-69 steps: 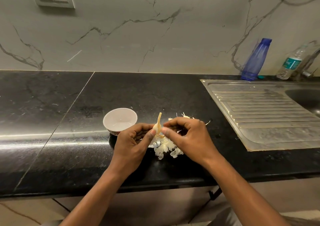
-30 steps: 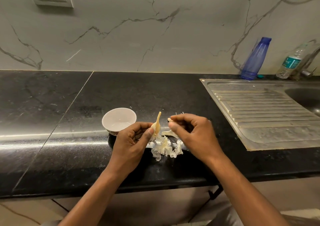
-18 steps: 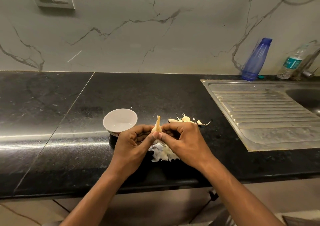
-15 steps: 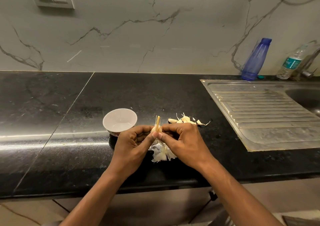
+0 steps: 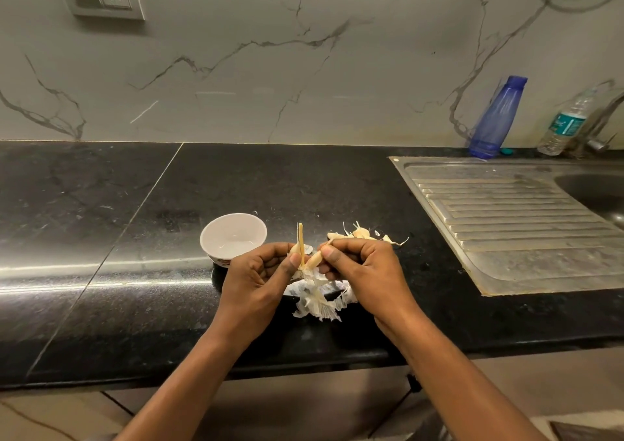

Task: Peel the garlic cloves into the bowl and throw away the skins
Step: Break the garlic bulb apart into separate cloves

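Note:
My left hand (image 5: 260, 275) pinches the remains of a garlic bulb (image 5: 300, 255), its thin dry stem pointing up. My right hand (image 5: 364, 268) pinches a pale clove (image 5: 314, 260) right beside the stem. Papery white skins (image 5: 319, 300) hang from the bulb and lie on the black counter between my hands. Several loose cloves and skin bits (image 5: 359, 234) lie just beyond my right hand. A small white bowl (image 5: 233, 238) stands left of the garlic, behind my left hand, and looks empty.
A steel drainboard (image 5: 513, 224) and sink basin (image 5: 594, 190) fill the right of the counter. A blue bottle (image 5: 496, 119) and a clear water bottle (image 5: 565, 125) stand against the marble wall by the tap. The counter's front edge runs just below my wrists.
My right hand dropped a piece onto the pile behind it, came back to the bulb, and now pulls a clove sideways off the stem. The left hand stayed put.

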